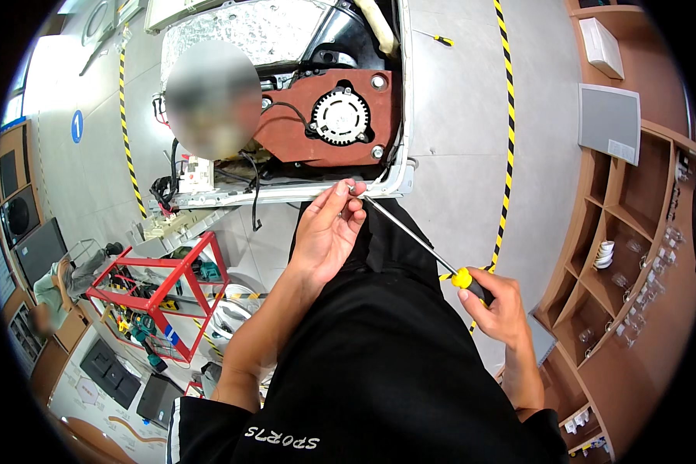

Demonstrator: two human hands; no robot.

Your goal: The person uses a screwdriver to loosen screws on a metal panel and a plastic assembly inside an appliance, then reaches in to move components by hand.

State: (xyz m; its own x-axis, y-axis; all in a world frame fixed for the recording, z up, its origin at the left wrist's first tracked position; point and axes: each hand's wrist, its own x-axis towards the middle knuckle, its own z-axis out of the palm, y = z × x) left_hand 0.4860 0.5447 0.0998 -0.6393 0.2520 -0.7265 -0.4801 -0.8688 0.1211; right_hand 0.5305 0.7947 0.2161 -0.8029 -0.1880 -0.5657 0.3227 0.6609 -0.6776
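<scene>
My left hand (326, 232) is raised at the centre, its fingertips pinched at the tip of a long screwdriver on a small piece I cannot make out. My right hand (493, 305), lower right, grips the screwdriver (407, 232) by its yellow and black handle, the steel shaft slanting up to my left fingers. Just beyond them is the pale metal frame (394, 182) of an opened appliance, with a brown-red panel (301, 131), a white toothed disc (340, 116), dark hoses and loose wires. A blurred patch hides part of its left side.
A red metal cart (170, 271) with power tools stands at lower left, near a seated person (62, 286). Another screwdriver (442, 39) lies on the floor (456, 93) beyond the appliance. Wooden shelves (634, 201) with glassware line the right, and yellow-black tape (503, 170) marks the floor.
</scene>
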